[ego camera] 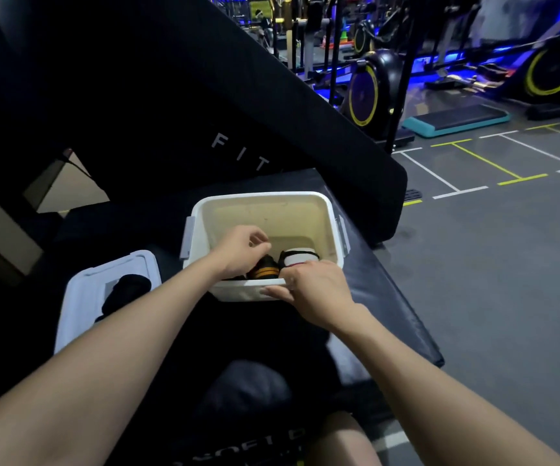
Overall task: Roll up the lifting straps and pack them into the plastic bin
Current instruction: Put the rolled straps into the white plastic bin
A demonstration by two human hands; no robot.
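Observation:
A white plastic bin (265, 210) stands on a dark padded bench in front of me. Inside it lie a rolled black-and-orange strap (265, 269) and a rolled black-and-white strap (297, 257), side by side near the front wall. My left hand (241, 250) hovers inside the bin just above the orange roll, fingers curled and holding nothing I can see. My right hand (312, 285) grips the bin's front rim, thumb on the outside of the wall, next to the white roll.
The bin's white lid (83, 297) lies upside down to the left with a black rolled item (127, 290) on it. A big black pad (204, 112) leans behind the bin. Gym bikes (366, 89) and a teal step platform (456, 121) stand on the floor to the right.

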